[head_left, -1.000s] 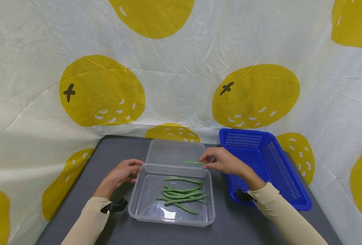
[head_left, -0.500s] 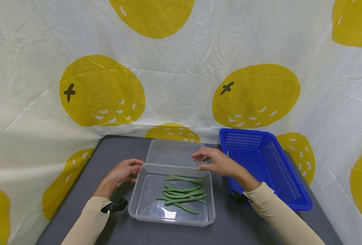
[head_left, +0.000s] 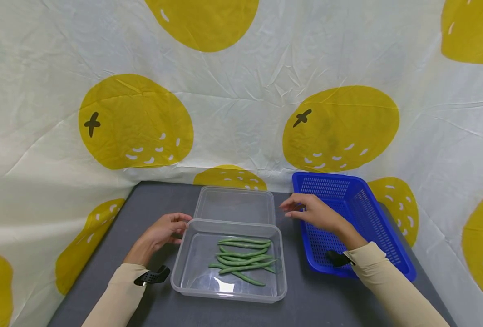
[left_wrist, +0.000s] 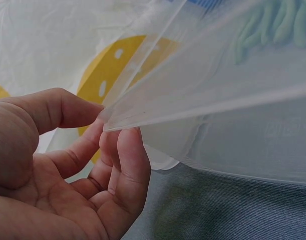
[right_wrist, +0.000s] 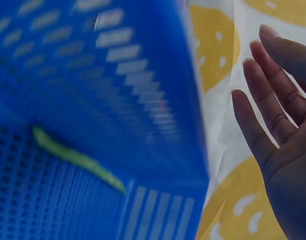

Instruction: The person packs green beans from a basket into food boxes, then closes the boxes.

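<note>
Several green beans lie crosswise in a clear plastic food container at the middle of the table. My left hand pinches the container's far left corner, thumb on the rim and fingers beneath it in the left wrist view. Fingers slightly bent and holding nothing, my right hand hovers at the left rim of a blue perforated basket. A single green bean lies inside the basket along its wall in the right wrist view; the hand hides it from the head camera.
A clear lid lies flat on the dark table just behind the container. A pale curtain with yellow fruit prints hangs close behind the table and at both sides.
My right hand has let go of a green bean, which now lies with the others at the container's back, and has moved right to the basket. The left hand stays put.
</note>
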A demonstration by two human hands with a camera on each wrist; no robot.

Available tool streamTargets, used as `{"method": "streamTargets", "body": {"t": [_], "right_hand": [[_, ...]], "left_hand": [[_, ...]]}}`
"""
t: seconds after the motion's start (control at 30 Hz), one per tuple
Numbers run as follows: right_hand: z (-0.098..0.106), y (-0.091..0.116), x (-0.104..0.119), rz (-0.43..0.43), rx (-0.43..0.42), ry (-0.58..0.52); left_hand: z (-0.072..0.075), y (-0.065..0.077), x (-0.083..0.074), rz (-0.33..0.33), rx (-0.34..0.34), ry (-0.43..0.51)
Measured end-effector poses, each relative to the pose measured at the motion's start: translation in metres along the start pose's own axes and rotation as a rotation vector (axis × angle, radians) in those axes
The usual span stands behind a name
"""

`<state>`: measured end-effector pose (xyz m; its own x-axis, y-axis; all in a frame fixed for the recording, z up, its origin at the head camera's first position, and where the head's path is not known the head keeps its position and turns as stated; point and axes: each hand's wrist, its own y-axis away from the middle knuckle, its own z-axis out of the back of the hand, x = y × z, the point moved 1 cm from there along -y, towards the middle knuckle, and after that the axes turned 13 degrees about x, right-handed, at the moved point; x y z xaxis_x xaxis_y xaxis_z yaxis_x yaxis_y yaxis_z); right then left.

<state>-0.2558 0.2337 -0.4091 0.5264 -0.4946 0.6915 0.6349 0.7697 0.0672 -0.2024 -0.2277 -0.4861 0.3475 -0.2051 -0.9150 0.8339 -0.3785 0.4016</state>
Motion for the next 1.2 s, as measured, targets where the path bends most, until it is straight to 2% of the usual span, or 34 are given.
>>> {"method": "streamTargets", "body": {"t": [0.23,0.53,0.67,0.9,1.2], "right_hand": [[0.009,0.013,-0.032,-0.088,-0.079,0.009],[0.015,0.023,-0.07,-0.195,-0.118,-0.021],[0.015,0.027,-0.081,-0.215,-0.076,-0.031],[0.012,0.028,-0.094,-0.166,0.022,-0.016],[0.005,0.03,-0.106,-0.187,0.156,0.031]], "left_hand": [[-0.001,0.0,0.0,0.003,-0.009,0.01],[-0.001,0.0,0.001,0.003,-0.008,0.009],[0.0,0.001,0.0,0.004,-0.012,0.003],[0.0,0.0,0.0,-0.001,-0.003,0.006],[0.0,0.0,0.002,-0.006,0.0,0.007]]}}
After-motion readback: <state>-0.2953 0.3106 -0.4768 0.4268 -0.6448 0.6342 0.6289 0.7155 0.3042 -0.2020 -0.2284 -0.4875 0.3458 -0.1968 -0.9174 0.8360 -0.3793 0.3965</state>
